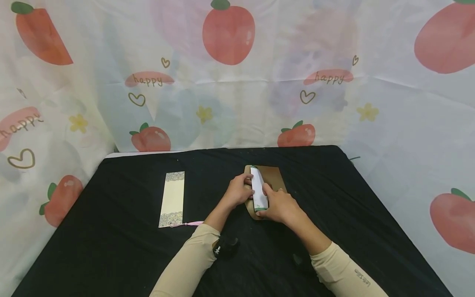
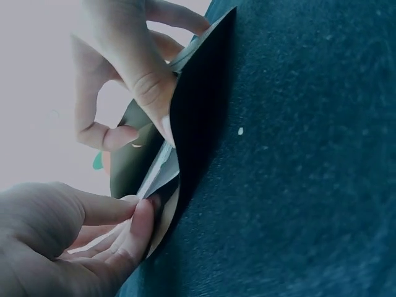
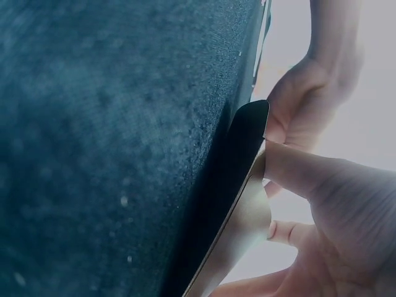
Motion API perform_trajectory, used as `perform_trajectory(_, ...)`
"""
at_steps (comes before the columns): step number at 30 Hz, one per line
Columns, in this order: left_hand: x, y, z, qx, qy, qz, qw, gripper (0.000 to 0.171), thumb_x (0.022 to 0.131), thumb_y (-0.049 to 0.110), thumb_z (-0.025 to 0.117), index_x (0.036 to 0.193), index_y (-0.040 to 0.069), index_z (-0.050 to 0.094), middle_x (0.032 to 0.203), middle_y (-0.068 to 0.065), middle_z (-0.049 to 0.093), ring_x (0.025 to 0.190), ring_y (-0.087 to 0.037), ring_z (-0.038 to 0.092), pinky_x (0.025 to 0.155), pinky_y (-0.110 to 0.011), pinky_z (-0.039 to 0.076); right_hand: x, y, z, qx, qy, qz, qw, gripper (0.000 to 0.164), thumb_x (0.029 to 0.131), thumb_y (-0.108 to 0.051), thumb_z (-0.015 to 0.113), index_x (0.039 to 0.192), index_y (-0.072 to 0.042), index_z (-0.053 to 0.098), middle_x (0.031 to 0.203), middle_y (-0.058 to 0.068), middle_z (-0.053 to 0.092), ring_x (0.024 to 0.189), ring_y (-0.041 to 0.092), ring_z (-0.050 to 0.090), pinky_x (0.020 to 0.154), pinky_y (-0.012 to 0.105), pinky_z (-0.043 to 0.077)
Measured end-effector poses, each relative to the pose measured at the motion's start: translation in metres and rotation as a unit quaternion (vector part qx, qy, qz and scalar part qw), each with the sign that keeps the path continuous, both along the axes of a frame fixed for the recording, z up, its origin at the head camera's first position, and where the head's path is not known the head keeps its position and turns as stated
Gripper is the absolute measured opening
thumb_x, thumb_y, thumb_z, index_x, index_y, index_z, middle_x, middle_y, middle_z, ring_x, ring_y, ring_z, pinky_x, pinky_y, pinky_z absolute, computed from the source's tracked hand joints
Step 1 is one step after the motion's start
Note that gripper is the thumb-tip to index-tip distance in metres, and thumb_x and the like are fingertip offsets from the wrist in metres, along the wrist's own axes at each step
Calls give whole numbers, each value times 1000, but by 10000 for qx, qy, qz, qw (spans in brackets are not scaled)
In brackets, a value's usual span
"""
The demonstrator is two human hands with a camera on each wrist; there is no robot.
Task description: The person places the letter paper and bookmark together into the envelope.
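Observation:
A brown sheet (image 1: 274,175) with rounded corners lies right of the table's middle, curved up from the cloth in the left wrist view. A white paper strip (image 1: 259,189) with green print at both ends overlaps it. My left hand (image 1: 236,190) is at the strip's left edge; in the left wrist view its thumb and finger pinch the white paper (image 2: 162,179). From the right, my right hand (image 1: 281,204) grips the strip near its lower end, thumb (image 2: 151,93) pressed along it. In the right wrist view the sheet's pale face (image 3: 241,229) bends up beside the right hand.
A cream bookmark (image 1: 172,198) with patterned ends lies to the left, its pink tassel (image 1: 193,223) reaching toward the left forearm. Black cloth (image 1: 111,247) covers the table. Behind it and at both sides hangs a white curtain (image 1: 252,103) printed with peaches.

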State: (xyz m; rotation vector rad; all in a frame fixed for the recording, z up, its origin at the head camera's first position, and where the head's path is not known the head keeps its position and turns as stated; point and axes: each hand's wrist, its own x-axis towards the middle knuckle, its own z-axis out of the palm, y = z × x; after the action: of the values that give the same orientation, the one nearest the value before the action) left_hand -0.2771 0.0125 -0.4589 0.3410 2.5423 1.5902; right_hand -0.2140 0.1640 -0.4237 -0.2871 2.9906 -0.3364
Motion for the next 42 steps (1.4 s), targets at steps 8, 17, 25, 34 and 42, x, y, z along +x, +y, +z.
perform_trajectory(8,-3,7,-4,381,30,17,9993,50,78,-9,69,126,-1,55,99,-13,65,71,-16,65,56,-24,54,-1,0,3,-14,52,13,10000,68,70,-46,80,119,-16,43,89,18,57,75,35,56,52,44,44)
perform_trajectory(17,0,10,-5,474,47,89,9988,49,78,-7,69,124,0,55,98,-14,65,68,-15,64,55,-25,53,0,0,3,-18,-28,16,10000,66,71,-46,79,117,-16,43,91,18,57,74,34,56,51,43,43)
perform_trajectory(25,1,13,-9,629,47,191,9978,52,75,-10,69,124,1,55,92,-13,64,62,-15,63,52,-25,53,0,0,3,-23,-30,28,10000,65,71,-46,80,116,-16,43,88,16,56,72,33,55,50,42,43)
perform_trajectory(34,3,19,-12,505,122,332,9981,52,73,-10,70,122,1,54,92,-14,65,62,-14,63,52,-24,53,-1,0,1,22,-116,0,9999,68,72,-47,79,120,-16,43,91,18,57,71,32,55,50,42,42)
perform_trajectory(42,4,20,-12,589,45,390,9975,51,74,-9,69,122,2,54,92,-13,64,61,-14,63,52,-24,53,-1,0,0,-1,-129,-26,9999,70,71,-47,79,122,-17,42,92,19,57,71,33,55,50,42,42)
